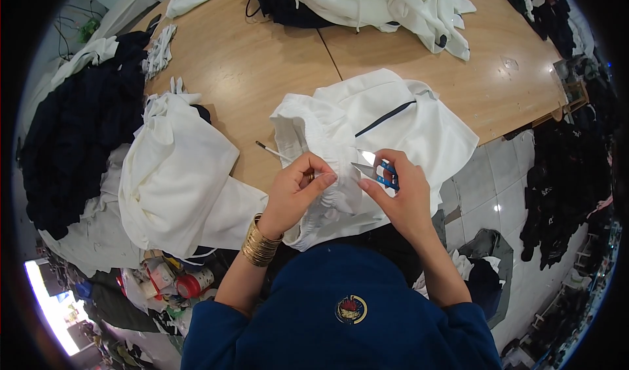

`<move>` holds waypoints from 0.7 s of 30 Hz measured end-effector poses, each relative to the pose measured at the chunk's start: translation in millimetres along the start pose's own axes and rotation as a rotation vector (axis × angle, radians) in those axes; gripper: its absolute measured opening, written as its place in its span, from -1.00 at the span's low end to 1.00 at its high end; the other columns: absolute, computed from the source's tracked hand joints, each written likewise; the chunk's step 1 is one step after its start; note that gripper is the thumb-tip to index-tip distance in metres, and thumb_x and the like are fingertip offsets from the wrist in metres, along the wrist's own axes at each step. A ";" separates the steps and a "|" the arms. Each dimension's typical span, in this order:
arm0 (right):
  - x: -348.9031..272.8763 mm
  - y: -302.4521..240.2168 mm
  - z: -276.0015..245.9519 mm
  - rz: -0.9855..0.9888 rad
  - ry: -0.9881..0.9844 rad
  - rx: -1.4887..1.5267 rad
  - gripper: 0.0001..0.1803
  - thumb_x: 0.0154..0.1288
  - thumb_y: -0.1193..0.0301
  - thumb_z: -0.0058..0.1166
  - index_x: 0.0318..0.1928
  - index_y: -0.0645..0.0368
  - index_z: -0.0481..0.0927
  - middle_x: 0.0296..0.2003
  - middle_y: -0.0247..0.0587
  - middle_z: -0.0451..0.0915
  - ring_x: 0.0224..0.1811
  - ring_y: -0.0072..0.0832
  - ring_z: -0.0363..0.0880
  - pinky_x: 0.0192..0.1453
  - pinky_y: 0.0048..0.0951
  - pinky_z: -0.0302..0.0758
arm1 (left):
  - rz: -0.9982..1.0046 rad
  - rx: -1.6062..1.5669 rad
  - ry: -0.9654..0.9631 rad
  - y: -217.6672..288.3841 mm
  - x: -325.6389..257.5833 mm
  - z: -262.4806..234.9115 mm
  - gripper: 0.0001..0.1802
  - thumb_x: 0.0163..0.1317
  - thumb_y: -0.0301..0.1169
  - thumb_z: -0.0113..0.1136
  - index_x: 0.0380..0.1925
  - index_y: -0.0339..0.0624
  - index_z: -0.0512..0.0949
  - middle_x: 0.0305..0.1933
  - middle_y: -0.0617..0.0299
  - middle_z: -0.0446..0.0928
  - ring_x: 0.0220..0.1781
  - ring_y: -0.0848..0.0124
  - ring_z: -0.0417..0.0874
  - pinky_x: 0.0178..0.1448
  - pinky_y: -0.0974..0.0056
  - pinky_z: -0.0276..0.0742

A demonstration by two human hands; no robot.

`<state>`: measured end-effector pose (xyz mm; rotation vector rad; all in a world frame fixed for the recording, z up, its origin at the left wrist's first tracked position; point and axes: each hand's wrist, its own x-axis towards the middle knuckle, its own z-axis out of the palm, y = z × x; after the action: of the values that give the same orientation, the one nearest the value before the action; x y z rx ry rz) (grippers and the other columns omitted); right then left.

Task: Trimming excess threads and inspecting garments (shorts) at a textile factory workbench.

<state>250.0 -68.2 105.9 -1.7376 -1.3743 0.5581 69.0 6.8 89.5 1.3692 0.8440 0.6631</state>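
White elastic-waist trousers or shorts (pixel 442 131) lie in front of me at the table's near edge, with a dark stripe (pixel 386 117) across the fabric. The thumb and fingers of my left hand (pixel 295 193) pinch the gathered waistband. Gold bangles circle that wrist. My right hand (pixel 409 196) holds thread snips (pixel 386 173) with blue handles. Their blades are apart and point left, close over the waistband. A white drawcord with a dark tip (pixel 262 146) sticks out left of the waistband. Whether a thread is between my left fingertips is too small to tell.
More white garments (pixel 173 167) are heaped at my left beside a dark pile (pixel 82 134). White and dark clothes (pixel 386 3) cover the table's far side. The wooden table (pixel 242 68) ends at right above a tiled floor (pixel 491 173). Dark clothes (pixel 570 180) lie farther right.
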 end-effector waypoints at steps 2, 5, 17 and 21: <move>-3.1 0.2 -6.1 -0.137 0.019 -0.153 -0.71 0.06 0.24 0.22 -0.26 0.11 0.50 -0.55 -0.35 0.45 -0.54 -0.51 0.36 -0.36 -0.46 0.15 | -0.052 -0.046 -0.064 2.9 -1.2 -2.6 -0.87 0.21 -0.42 0.14 -0.38 -0.22 0.42 -0.43 0.46 0.39 -0.45 0.73 0.27 -0.37 0.60 0.19; -11.2 -0.8 -8.9 -0.219 -0.005 -0.303 -0.71 0.05 0.17 0.19 -0.31 0.07 0.50 -0.54 -0.44 0.45 -0.50 -0.48 0.38 -0.29 -0.42 0.12 | -0.032 -0.127 -0.100 -1.0 -2.8 -4.9 -0.86 0.22 -0.41 0.13 -0.34 -0.24 0.43 -0.40 0.43 0.40 -0.44 0.73 0.28 -0.39 0.59 0.20; -15.0 -1.4 -1.5 -0.317 0.062 -0.432 -0.71 0.02 0.17 0.21 -0.33 0.05 0.51 -0.55 -0.45 0.41 -0.50 -0.49 0.34 -0.29 -0.40 0.12 | -0.062 -0.393 -0.155 2.8 -7.5 -1.7 -0.89 0.21 -0.45 0.13 -0.36 -0.23 0.43 -0.39 0.41 0.35 -0.33 0.67 0.30 -0.22 0.55 0.25; -14.0 -1.8 0.6 -0.314 0.068 -0.437 -0.72 0.02 0.17 0.21 -0.34 0.04 0.52 -0.56 -0.45 0.39 -0.51 -0.50 0.34 -0.29 -0.40 0.11 | -0.056 -0.359 -0.155 1.0 -8.8 -2.9 -0.89 0.21 -0.45 0.13 -0.36 -0.23 0.43 -0.39 0.41 0.35 -0.34 0.67 0.30 -0.22 0.55 0.25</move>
<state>244.3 -81.1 105.0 -1.7989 -1.7706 0.0220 61.9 1.3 91.7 1.0537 0.6033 0.6222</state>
